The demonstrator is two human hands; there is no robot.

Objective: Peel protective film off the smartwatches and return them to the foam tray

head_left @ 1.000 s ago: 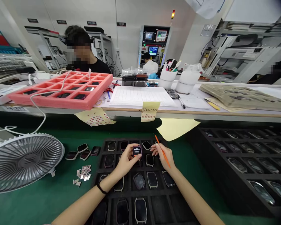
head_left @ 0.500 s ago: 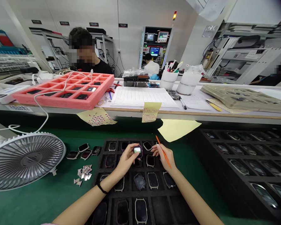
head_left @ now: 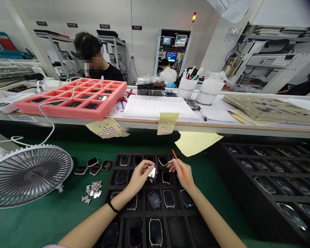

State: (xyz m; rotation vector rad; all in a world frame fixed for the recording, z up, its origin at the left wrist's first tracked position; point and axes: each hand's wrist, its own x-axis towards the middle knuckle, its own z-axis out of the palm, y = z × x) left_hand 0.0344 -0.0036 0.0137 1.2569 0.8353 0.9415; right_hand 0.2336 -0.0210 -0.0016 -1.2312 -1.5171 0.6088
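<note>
A smartwatch (head_left: pixel 152 172) with a lit, mostly white screen is held in my left hand (head_left: pixel 142 174), whose thumb lies on the screen. My right hand (head_left: pixel 181 170) is closed around a slim orange stick (head_left: pixel 181 168) that slants up to the left; its exact kind cannot be told. Both hands are over a black foam tray (head_left: pixel 175 225) with rows of compartments. Several watch bodies without straps sit in it, among them a silver-framed watch (head_left: pixel 155 231) near the front and a tilted watch (head_left: pixel 154 199) below my left hand.
Left on the green mat are loose watches (head_left: pixel 95 168), small metallic pieces (head_left: pixel 94 189) and a grey fan (head_left: pixel 32 177). Another black tray (head_left: pixel 263 203) of watches stands right. A shelf ahead carries a pink foam tray (head_left: pixel 103 112) and paper sheets (head_left: pixel 157 106). A co-worker (head_left: pixel 107 70) sits beyond.
The watch in my left hand has tilted and dropped slightly, and its screen now shows mostly white with less green. My thumb has shifted upward on it. My right hand is nearly still.
</note>
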